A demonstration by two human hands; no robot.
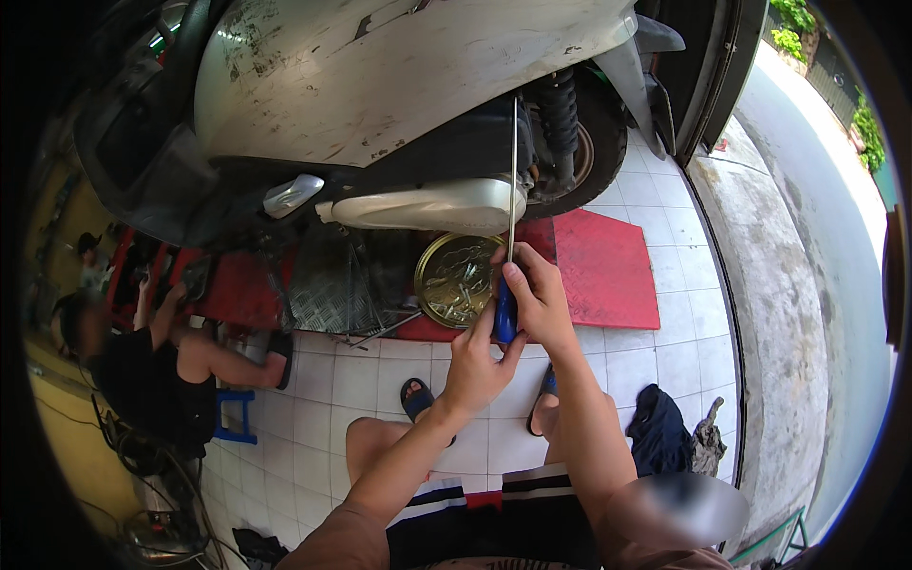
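A long screwdriver point(507, 309) with a blue handle and a thin metal shaft is held upright in the picture by both hands. My right hand point(538, 296) grips the upper handle, with fingers near the base of the shaft. Lower down, my left hand point(480, 366) is closed around the handle's end. The shaft reaches up past the scooter's pale engine cover point(427, 204), and its tip lies by the gap under the scuffed silver body panel point(380, 85); whether it touches anything I cannot tell. Just left of my hands sits a round gold-coloured tin point(425, 285) with bolts and small metal parts.
The scooter's rear wheel point(608, 157) and black shock absorber point(559, 123) are at the upper right. A red platform point(608, 271) lies beneath. Another person point(142, 380) sits at the left by a blue stool point(235, 418). Dark cloth point(657, 429) lies on the tiles, right.
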